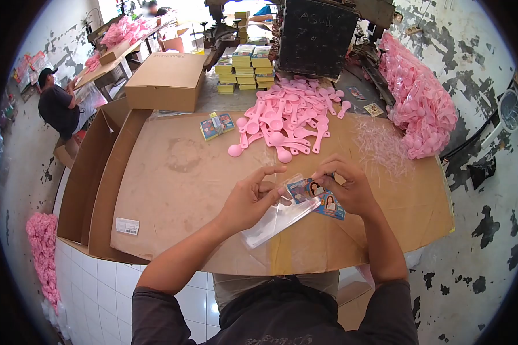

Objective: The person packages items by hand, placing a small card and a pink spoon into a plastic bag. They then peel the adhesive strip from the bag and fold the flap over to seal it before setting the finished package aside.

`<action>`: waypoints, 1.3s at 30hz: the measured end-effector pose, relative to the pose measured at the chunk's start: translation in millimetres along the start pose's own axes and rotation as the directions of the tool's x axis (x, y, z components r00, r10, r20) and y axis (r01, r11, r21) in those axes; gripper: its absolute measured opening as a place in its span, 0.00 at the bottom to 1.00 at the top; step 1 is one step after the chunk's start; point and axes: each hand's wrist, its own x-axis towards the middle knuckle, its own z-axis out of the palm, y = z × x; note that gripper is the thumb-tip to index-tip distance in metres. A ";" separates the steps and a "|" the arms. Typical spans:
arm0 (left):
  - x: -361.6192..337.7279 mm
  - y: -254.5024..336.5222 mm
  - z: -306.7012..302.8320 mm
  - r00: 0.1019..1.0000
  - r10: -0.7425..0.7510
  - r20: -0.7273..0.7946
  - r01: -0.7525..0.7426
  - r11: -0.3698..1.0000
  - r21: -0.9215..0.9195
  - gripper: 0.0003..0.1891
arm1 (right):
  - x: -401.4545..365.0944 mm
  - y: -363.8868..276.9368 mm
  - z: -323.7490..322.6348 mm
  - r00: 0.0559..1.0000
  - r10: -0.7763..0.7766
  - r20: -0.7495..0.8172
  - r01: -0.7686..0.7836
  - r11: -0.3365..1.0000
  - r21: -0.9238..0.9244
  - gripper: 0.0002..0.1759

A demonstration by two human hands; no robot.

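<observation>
My left hand [248, 199] pinches the top edge of a clear plastic bag [266, 227] between thumb and fingers. The bag slants down toward the table's front edge. My right hand [349, 187] grips a blue printed card [306, 190] with a portrait on it, its left end overlapping the bag's opening. Just below, a second blue card [331, 207] of the same print shows under my right fingers. Beyond both hands lies a heap of pink plastic spoons [282, 112] on the cardboard-covered table [172, 201].
A banded stack of cards [217, 125] lies left of the spoons, with more card stacks [243, 66] behind. A closed carton [164, 80] stands back left; bagged pink spoons [417, 95] pile up at right. Plastic scraps [383, 146] lie nearby. A person [59, 106] sits far left.
</observation>
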 end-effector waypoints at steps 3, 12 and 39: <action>-1.0 -0.5 1.6 1.000 -0.007 0.004 0.007 0.999 0.035 0.24 | -0.3 2.3 1.1 0.999 0.007 0.052 -0.006 1.000 -0.012 0.08; -1.9 -3.0 3.1 0.999 0.032 0.040 -0.039 0.983 0.181 0.26 | -0.7 -6.9 21.1 1.000 0.014 0.018 -0.014 0.999 -0.033 0.13; 6.0 -4.5 -12.9 0.990 -0.110 -0.092 0.099 0.988 -0.114 0.19 | 39.9 103.6 -28.0 0.946 -0.039 0.322 0.267 0.656 -0.706 0.19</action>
